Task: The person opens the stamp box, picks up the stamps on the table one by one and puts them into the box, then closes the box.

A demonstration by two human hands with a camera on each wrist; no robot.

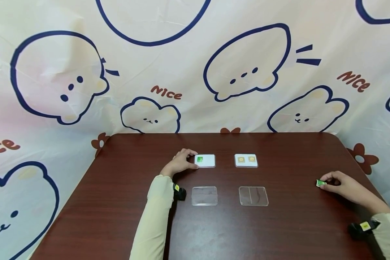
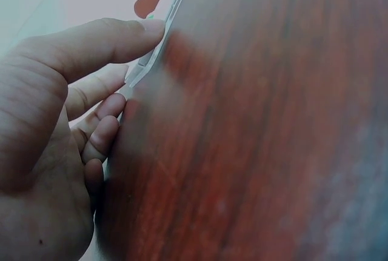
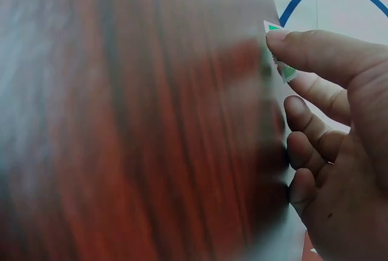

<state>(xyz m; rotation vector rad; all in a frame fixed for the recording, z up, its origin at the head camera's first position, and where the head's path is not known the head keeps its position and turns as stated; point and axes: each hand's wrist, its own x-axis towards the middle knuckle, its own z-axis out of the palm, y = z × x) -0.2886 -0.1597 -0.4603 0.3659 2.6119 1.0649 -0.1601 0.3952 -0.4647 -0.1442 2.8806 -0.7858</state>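
My left hand [image 1: 179, 162] holds the left end of a flat white case [image 1: 209, 161], thumb at its near edge and a finger at its far edge. A small green square [image 1: 199, 159] lies in the left part of that case. In the left wrist view, the case [image 2: 173, 13] shows edge-on beside the thumb. Off to the right, just over the table, my right hand [image 1: 344, 186] pinches a small green packet [image 1: 320, 183] between thumb and forefinger. The packet [image 3: 287, 73] has serrated edges in the right wrist view, and the thumb covers part of it.
Right of the held case lies a second white case [image 1: 246, 165] with two yellowish squares. Nearer me are a clear plastic lid or tray [image 1: 204, 196] and another clear one [image 1: 259, 196] with a dividing line. A printed cloth [image 1: 195, 72] hangs behind the brown table [image 1: 133, 224].
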